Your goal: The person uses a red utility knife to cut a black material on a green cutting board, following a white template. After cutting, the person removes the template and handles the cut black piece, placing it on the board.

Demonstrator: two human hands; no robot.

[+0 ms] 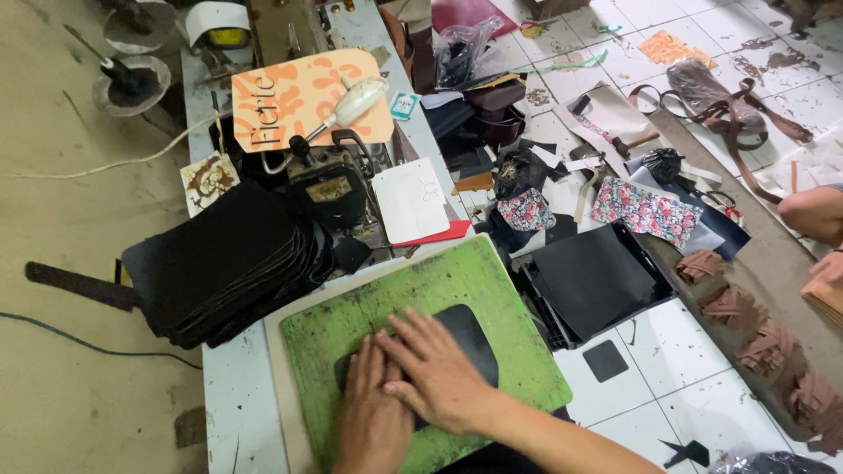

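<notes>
Currently both hands flat, overlapping, pressing black leather piece [470,338] onto green cutting mat [492,281]: left hand [373,412], right hand [439,373]. Gripping nothing. Stack of black pieces [224,263] just left on counter [233,395].

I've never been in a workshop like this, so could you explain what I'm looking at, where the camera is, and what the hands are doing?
The one picture comes from a camera worn on a person's head, looking down at their own bare hands. The left hand and the right hand lie flat, overlapping, pressing on a black rounded piece of sheet material. Neither hand grips anything. The piece lies on a worn green cutting board on a pale, stained table. To the left sits a stack of black pieces. Behind the board stands a dark machine with a small lamp above it, beside an orange patterned card. To the right, on the tiled floor, lie a black tray, flowered cloth and brown straps.
</notes>
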